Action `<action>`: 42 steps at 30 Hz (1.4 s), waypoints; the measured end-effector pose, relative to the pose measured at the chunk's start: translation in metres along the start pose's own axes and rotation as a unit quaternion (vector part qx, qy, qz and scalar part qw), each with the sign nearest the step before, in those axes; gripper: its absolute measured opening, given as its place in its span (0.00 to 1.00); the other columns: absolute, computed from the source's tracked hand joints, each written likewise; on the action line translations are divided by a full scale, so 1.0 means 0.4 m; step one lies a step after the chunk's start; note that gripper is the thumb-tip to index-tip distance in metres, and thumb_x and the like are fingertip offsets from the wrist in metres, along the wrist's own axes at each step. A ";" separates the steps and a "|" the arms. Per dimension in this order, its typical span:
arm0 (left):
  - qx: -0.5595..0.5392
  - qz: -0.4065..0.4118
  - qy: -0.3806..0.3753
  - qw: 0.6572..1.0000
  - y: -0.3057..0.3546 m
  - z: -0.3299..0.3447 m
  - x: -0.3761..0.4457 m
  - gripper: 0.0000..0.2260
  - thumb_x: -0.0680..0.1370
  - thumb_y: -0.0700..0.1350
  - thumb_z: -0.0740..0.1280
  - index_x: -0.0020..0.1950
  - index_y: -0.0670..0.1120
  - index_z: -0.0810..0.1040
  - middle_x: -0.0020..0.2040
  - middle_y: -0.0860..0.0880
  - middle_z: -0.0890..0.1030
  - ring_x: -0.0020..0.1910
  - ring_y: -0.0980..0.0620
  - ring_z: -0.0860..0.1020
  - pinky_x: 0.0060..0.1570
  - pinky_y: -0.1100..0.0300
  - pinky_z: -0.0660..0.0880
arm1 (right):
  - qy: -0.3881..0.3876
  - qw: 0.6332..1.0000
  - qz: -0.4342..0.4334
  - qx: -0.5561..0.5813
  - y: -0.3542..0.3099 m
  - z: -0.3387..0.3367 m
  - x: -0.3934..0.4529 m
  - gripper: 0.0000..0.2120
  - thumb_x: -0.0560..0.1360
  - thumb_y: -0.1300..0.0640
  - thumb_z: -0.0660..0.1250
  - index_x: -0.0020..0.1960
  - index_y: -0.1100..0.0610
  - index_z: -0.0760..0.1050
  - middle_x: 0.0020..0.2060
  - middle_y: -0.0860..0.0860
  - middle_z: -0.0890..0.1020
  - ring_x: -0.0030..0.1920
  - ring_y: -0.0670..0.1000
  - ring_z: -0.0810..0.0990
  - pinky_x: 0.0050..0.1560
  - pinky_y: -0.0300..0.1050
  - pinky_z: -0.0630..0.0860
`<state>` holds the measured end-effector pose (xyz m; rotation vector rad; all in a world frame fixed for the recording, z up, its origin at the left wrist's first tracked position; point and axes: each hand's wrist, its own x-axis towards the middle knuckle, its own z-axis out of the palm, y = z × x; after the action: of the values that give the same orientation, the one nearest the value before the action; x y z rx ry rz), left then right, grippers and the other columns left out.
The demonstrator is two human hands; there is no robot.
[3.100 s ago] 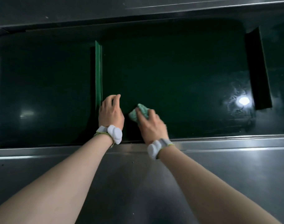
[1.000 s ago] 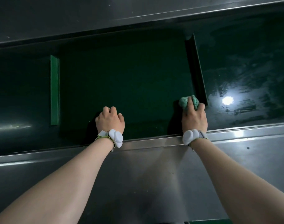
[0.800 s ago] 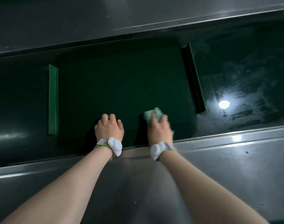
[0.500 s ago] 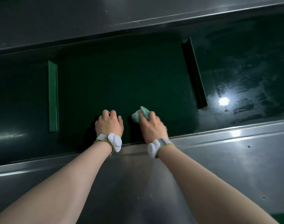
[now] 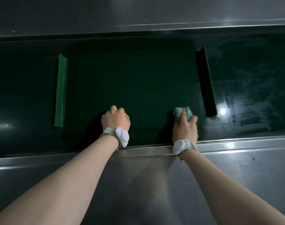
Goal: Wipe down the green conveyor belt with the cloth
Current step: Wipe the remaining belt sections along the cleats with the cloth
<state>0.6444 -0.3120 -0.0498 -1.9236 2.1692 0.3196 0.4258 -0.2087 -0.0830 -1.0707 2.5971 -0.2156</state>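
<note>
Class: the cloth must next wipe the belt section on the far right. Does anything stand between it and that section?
Yes. A raised cleat crosses the belt just right of the cloth in the right hand.

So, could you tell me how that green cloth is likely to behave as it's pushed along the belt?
The cloth looks soft and floppy: it is bunched into a wad under the right hand, so it probably squashes rather than slides stiffly. It seems light for its size. The belt to the right shines as if wet, so the cloth may glide easily there.
</note>
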 end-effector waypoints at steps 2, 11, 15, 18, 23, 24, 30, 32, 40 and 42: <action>-0.003 -0.002 -0.007 1.000 -0.002 -0.010 0.016 0.10 0.82 0.47 0.62 0.49 0.44 0.80 0.49 0.43 0.77 0.45 0.41 0.81 0.37 0.55 0.68 | -0.033 0.998 -0.044 0.009 -0.063 0.018 -0.040 0.29 0.81 0.53 0.63 0.80 0.49 0.61 0.63 0.61 0.67 0.55 0.66 0.77 0.49 0.56 0.77; 0.025 0.004 -0.021 0.999 0.017 0.006 -0.023 0.10 0.83 0.46 0.60 0.47 0.45 0.77 0.48 0.45 0.76 0.40 0.43 0.80 0.33 0.56 0.68 | -0.072 0.994 -0.080 0.002 -0.073 0.064 -0.059 0.29 0.83 0.53 0.61 0.81 0.51 0.57 0.59 0.56 0.66 0.51 0.61 0.77 0.40 0.50 0.70; -0.003 -0.055 -0.065 0.996 0.077 0.011 -0.057 0.17 0.84 0.54 0.57 0.56 0.43 0.79 0.60 0.43 0.76 0.50 0.40 0.81 0.42 0.54 0.73 | -0.115 0.988 -0.072 0.072 -0.053 0.044 -0.052 0.28 0.82 0.46 0.61 0.80 0.48 0.57 0.62 0.56 0.65 0.54 0.62 0.77 0.42 0.50 0.72; -0.132 -0.087 -0.041 0.987 0.154 -0.005 -0.113 0.18 0.83 0.54 0.60 0.66 0.46 0.78 0.67 0.44 0.75 0.61 0.40 0.78 0.55 0.50 0.75 | -0.163 0.972 -0.064 0.159 -0.018 -0.013 -0.040 0.27 0.81 0.43 0.62 0.79 0.44 0.61 0.66 0.55 0.67 0.53 0.61 0.80 0.48 0.49 0.76; -0.532 -0.109 -0.109 0.833 0.349 -0.065 -0.235 0.22 0.74 0.66 0.66 0.56 0.52 0.83 0.53 0.53 0.85 0.54 0.50 0.83 0.59 0.50 0.79 | -0.198 0.940 -0.080 0.265 0.064 -0.157 -0.042 0.35 0.75 0.39 0.67 0.79 0.38 0.57 0.60 0.48 0.70 0.50 0.51 0.79 0.49 0.42 0.73; -0.561 -0.108 -0.138 0.809 0.380 -0.071 -0.257 0.25 0.72 0.69 0.67 0.58 0.53 0.82 0.52 0.54 0.86 0.54 0.52 0.83 0.60 0.48 0.79 | -0.216 0.930 -0.082 0.288 0.080 -0.183 -0.045 0.37 0.74 0.40 0.68 0.79 0.37 0.56 0.60 0.46 0.70 0.50 0.49 0.79 0.50 0.41 0.74; -0.664 -0.104 -0.167 0.721 0.446 -0.074 -0.334 0.21 0.70 0.63 0.74 0.58 0.52 0.85 0.53 0.52 0.87 0.55 0.52 0.85 0.63 0.45 0.79 | -0.299 0.830 -0.026 0.470 0.220 -0.300 -0.044 0.42 0.65 0.38 0.74 0.75 0.31 0.59 0.60 0.45 0.79 0.55 0.46 0.83 0.58 0.52 0.81; -0.653 -0.098 -0.165 0.733 0.463 -0.069 -0.365 0.17 0.72 0.60 0.73 0.56 0.54 0.85 0.52 0.51 0.88 0.54 0.51 0.86 0.62 0.44 0.80 | -0.312 0.822 -0.013 0.477 0.266 -0.316 -0.051 0.44 0.65 0.40 0.75 0.76 0.33 0.59 0.59 0.50 0.80 0.54 0.50 0.85 0.55 0.55 0.82; -0.561 -0.049 -0.107 0.819 0.511 -0.039 -0.506 0.13 0.82 0.58 0.65 0.63 0.57 0.79 0.56 0.56 0.85 0.56 0.53 0.84 0.59 0.45 0.80 | -0.288 0.874 0.006 0.392 0.393 -0.337 -0.081 0.23 0.74 0.53 0.72 0.68 0.48 0.75 0.47 0.47 0.84 0.44 0.45 0.85 0.45 0.45 0.83; -0.560 -0.035 -0.146 0.815 0.518 -0.029 -0.529 0.11 0.83 0.54 0.65 0.63 0.57 0.80 0.57 0.56 0.85 0.57 0.52 0.83 0.62 0.45 0.78 | -0.298 0.843 0.016 0.448 0.413 -0.342 -0.093 0.25 0.73 0.54 0.73 0.69 0.47 0.73 0.52 0.49 0.82 0.48 0.46 0.84 0.44 0.39 0.80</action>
<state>0.4630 -0.0915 0.0296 -2.1360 1.7653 2.0894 0.2939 -0.0633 0.0112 -0.5885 1.6172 -0.8351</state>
